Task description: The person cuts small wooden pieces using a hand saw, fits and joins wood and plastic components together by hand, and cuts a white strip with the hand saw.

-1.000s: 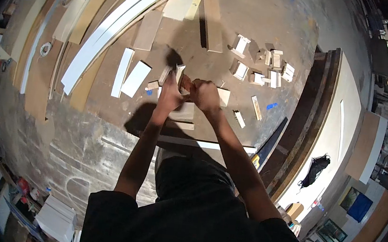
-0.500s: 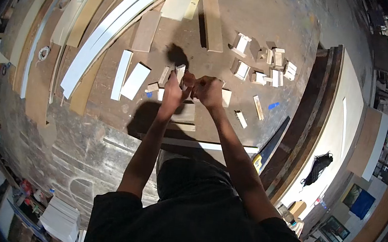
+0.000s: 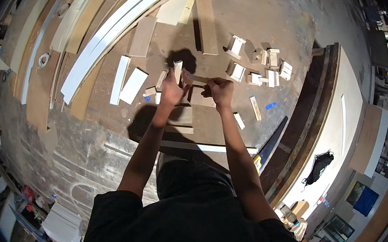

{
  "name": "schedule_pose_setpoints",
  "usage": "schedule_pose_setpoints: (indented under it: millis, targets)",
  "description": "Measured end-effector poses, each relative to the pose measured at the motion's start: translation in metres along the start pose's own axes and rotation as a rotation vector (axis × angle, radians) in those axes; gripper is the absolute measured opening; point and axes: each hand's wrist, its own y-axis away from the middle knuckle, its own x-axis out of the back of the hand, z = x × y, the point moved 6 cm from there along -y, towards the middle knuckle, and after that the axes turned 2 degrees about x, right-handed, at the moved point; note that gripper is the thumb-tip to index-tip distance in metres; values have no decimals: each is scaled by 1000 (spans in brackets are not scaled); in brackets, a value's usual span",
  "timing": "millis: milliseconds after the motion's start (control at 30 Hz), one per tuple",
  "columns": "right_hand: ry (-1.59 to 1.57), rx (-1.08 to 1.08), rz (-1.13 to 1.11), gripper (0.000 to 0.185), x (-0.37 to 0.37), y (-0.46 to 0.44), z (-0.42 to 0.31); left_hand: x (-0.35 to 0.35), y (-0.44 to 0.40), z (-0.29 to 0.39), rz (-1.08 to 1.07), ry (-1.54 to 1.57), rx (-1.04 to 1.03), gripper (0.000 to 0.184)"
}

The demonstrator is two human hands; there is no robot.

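My left hand [image 3: 172, 93] is closed around a small pale wood block [image 3: 177, 70], which stands up past the fingers. To its right, my right hand [image 3: 220, 93] grips the end of a thin tan strip [image 3: 199, 78]. The strip spans the gap between both hands; its left end meets a brownish part beside the block, and I cannot make out what that part is. Below the hands lie flat wood pieces [image 3: 181, 115], partly in shadow. Small wood offcuts [image 3: 150, 91] sit just left of my left hand.
Several small wooden assemblies [image 3: 236, 71] stand on the worktable [image 3: 262, 23] at the right. White strips and long boards [image 3: 113, 30] lie at the left. A handsaw [image 3: 272, 142] rests near the right edge, and a long white-faced strip [image 3: 210, 147] lies along the front.
My right hand has moved right, away from my left hand, and the tan strip now shows between them. The left hand still holds the wood block.
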Motion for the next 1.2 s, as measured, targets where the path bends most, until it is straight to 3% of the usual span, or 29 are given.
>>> schedule_pose_setpoints:
  millis: [100,167,200,267,300,367,400,433,467,533,600,633,700,867,933,1067,1133,1200]
  targets:
    - [-94,-43,-6,18,16,7,-1,7,5,5,18,26,-60,98]
    - [-134,-26,-52,18,28,21,-13,47,26,44,270,-130,-265,94]
    - [-174,-7,-93,18,34,31,-25,71,38,66,371,-38,-412,77]
    - [-169,-11,-110,18,45,56,-50,81,58,41,316,238,-25,51]
    - [-209,7,-142,15,52,68,-59,94,69,48,312,238,-29,51]
    - [-251,23,-175,14,62,98,-81,110,87,67,-25,406,178,37]
    - [-177,167,-167,11,67,116,-102,121,99,79,-25,404,179,37]
    - [-102,311,-159,10,73,133,-122,118,113,94,-178,580,211,37]
    - [-103,310,-162,10,81,145,-132,118,126,112,-332,754,243,37]
    - [245,802,-151,13,96,181,-174,129,144,156,-554,853,199,41]
    - [259,838,-81,12,117,205,-190,136,159,185,-637,913,186,43]
    - [127,760,-71,14,120,215,-196,140,165,200,-652,864,91,44]
    - [-31,654,-73,19,135,226,-189,149,173,227,-850,897,141,46]
    - [-301,583,-53,17,142,262,-178,146,192,256,-851,851,44,43]
    - [-392,566,146,12,146,277,-172,149,202,270,-834,855,-15,42]
    - [-325,667,164,10,147,303,-180,150,226,289,-811,798,72,34]
    - [-344,650,164,9,152,309,-181,152,232,300,-823,663,-102,31]
    - [-191,608,158,7,162,312,-181,155,238,305,-827,629,-144,30]
